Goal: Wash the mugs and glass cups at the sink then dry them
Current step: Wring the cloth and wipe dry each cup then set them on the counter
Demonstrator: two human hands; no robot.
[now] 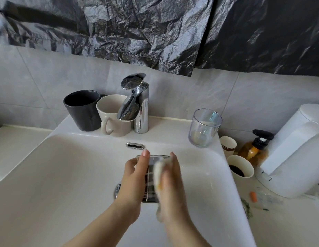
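Head view shows me a glass cup (151,179) held low in front of the faucet (137,104), over the sink (66,166) drain. My left hand (132,180) wraps its wall, fingers curled round the side. My right hand (171,189), blurred, clutches a pale cloth (159,170) against the rim. I judge the cup rigid, brittle and slick when wet, so it is best gripped round the wall, not the lip. I cannot tell what is inside it.

Left of the faucet, a black mug (82,111) and a cream mug (114,116) stand upright and look empty. Right of the faucet, a second glass (204,128) looks empty. Farther right, a paper cup (239,166) holds dark liquid.
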